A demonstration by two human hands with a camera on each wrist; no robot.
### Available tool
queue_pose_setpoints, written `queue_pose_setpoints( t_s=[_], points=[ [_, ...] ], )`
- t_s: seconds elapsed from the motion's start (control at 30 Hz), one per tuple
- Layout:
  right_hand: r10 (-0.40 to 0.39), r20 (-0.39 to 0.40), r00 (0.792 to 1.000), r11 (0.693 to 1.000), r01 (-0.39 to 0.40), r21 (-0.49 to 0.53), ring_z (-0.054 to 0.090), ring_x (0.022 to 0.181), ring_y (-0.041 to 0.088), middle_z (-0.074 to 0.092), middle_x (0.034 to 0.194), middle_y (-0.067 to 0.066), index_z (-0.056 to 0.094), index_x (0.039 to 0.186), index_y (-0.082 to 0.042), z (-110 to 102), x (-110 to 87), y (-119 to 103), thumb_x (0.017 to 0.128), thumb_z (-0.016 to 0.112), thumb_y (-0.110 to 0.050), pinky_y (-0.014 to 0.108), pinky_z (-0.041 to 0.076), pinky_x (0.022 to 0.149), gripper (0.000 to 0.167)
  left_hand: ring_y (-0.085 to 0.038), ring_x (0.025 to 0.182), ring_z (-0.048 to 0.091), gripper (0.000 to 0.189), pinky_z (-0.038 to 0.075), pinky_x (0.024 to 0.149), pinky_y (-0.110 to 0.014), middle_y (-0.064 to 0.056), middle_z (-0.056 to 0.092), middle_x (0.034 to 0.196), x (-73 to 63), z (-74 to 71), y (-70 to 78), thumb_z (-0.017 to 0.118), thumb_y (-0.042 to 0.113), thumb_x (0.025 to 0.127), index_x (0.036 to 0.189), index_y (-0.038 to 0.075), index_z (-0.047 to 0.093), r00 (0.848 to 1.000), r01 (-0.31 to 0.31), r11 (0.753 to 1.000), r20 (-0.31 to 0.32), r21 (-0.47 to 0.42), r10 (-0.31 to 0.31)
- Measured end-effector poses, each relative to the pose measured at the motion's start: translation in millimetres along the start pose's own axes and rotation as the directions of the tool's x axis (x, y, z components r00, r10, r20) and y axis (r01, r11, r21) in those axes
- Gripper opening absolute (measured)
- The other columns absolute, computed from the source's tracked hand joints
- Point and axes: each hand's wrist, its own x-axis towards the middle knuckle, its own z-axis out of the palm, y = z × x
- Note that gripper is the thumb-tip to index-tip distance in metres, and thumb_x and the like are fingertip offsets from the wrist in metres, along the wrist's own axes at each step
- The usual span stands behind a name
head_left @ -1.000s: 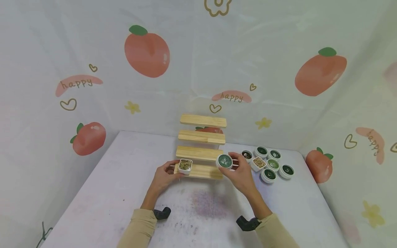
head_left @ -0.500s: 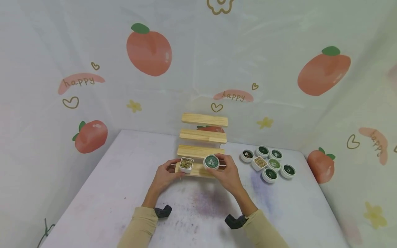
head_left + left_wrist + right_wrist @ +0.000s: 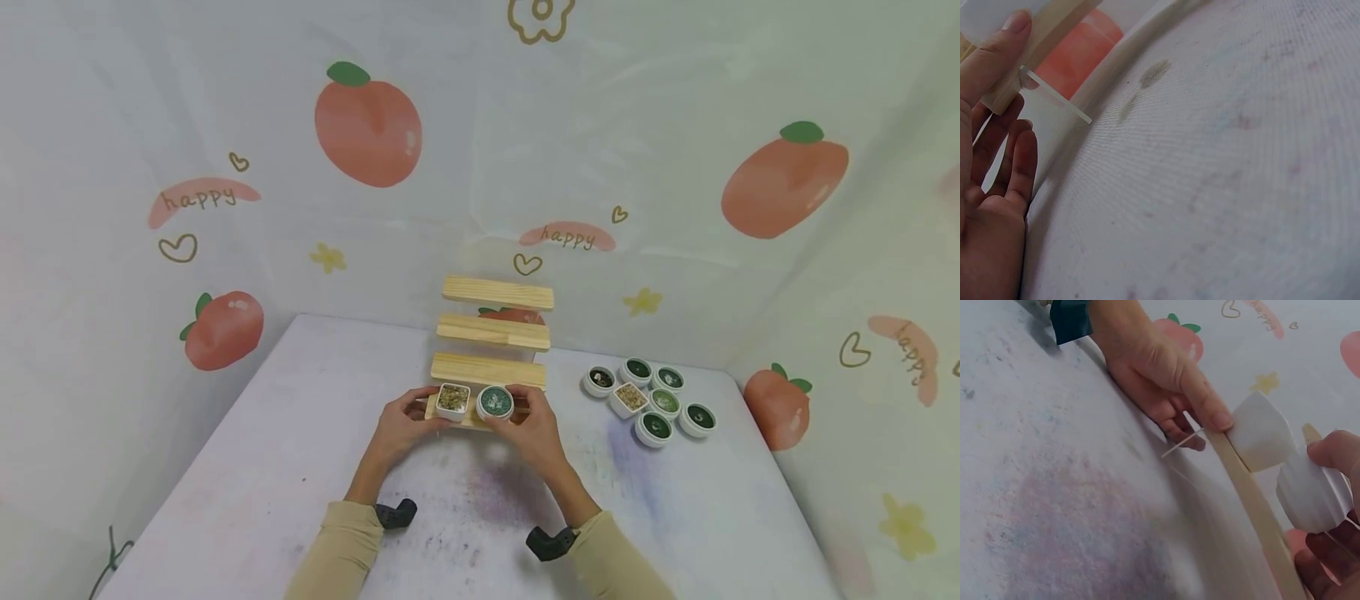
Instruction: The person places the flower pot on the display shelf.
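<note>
Two pots at the stand (image 3: 492, 333): a square pot (image 3: 453, 402) on the left end of the lowest slat (image 3: 1250, 497), and a round pot (image 3: 495, 402) with a green top just to its right, over the same slat.
Left hand (image 3: 401, 427): gripping the slat's end, thumb above beside the square pot and fingers reaching beneath.
Right hand (image 3: 534, 427): gripping the round pot, thumb and fingers curled about its side.
Base of the round pot: whether it rests on the wood or is just above it, I cannot tell.
Gap between pots: narrow in the head view; best kept, I judge, so the rims do not knock.
Slat depth: looks scarcely deeper than a pot, so centre the base front to back and feel it sit flat before loosening the fingers.
Clear support (image 3: 1059, 95): a thin strip below the slat; set down lightly and let the left hand steady the wood until release.
Next slat up (image 3: 487, 369): close behind, so the right fingers should withdraw sideways.
Pots on the tabletop (image 3: 262, 467): six round ones and a second square pot (image 3: 630, 400), clustered right of the stand.
</note>
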Motion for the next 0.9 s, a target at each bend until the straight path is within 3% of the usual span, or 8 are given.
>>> queue_pose_setpoints(
  t_s=[0.37,0.6,0.9],
  points=[
    [-0.042,-0.002,0.999,0.998,0.042,-0.054,0.066,0.103,0.023,0.063,0.119,0.01,0.062,0.128,-0.009,7,-1.6,5,0.081,0.087,-0.017,0.023,0.05,0.083,0.053,-0.015,0.088,0.068,0.065,0.054,0.071,-0.022,-0.019,0.069,0.113,-0.4,-0.4,0.9,0.089,0.011,0.078,0.137,0.011,0.063,1.0,-0.001,1.0,-0.003,0.001,0.001],
    [-0.008,0.015,1.0,0.995,0.009,-0.104,0.068,0.108,0.022,0.067,0.121,0.007,0.061,0.131,-0.01,8,-1.1,0,0.084,0.086,-0.023,0.031,0.053,0.089,0.055,-0.014,0.087,0.068,0.064,0.054,0.07,-0.022,-0.02,0.07,0.112,0.2,-1.7,1.4,0.089,0.01,0.078,0.136,0.01,0.064,1.0,-0.008,1.0,-0.011,0.001,0.008],
    [0.075,0.038,0.996,0.995,-0.072,-0.073,0.066,0.114,0.02,0.07,0.121,0.004,0.06,0.131,-0.015,3,-3.0,-4,0.083,0.087,-0.028,0.039,0.053,0.097,0.057,-0.013,0.086,0.068,0.065,0.054,0.069,-0.021,-0.019,0.07,0.111,13.6,1.4,-26.6,0.089,0.008,0.077,0.136,0.013,0.064,0.999,-0.017,1.0,-0.04,0.012,0.017]
  ],
)
